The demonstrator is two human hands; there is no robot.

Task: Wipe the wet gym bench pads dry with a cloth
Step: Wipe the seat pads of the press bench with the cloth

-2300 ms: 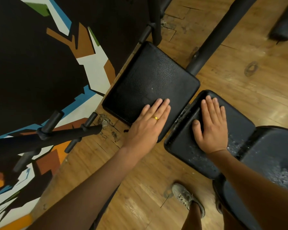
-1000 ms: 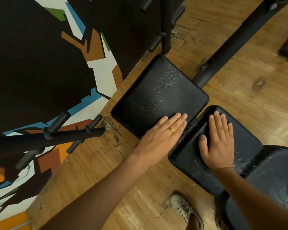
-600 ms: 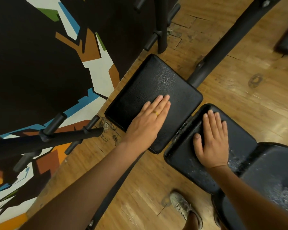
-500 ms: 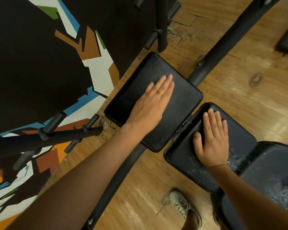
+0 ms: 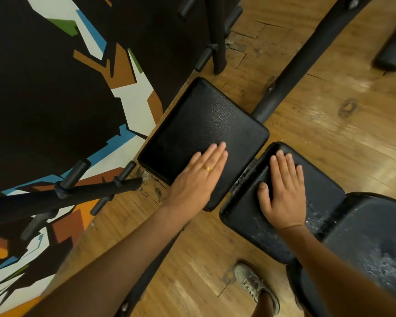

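A square black bench pad (image 5: 204, 124) sits at the centre, its grained surface looking dark and even. My left hand (image 5: 199, 177), with a gold ring, lies flat on its near corner, fingers straight. Beside it a second black pad (image 5: 320, 188) carries pale wet speckles. My right hand (image 5: 284, 188) rests flat on that pad, fingers together and pointing away from me. A third, larger pad (image 5: 375, 243) at the lower right is also speckled with water. No cloth is in view.
Black steel frame tubes (image 5: 290, 74) run diagonally over the worn wooden floor (image 5: 341, 124). A bar with pegs (image 5: 78, 193) juts in from the left before a painted black wall (image 5: 44, 88). My shoe (image 5: 252, 284) stands below the pads. A roller pad (image 5: 391, 58) lies top right.
My left hand slid forward across the square pad, then drew back to its near corner. My right hand stayed flat on the second pad.
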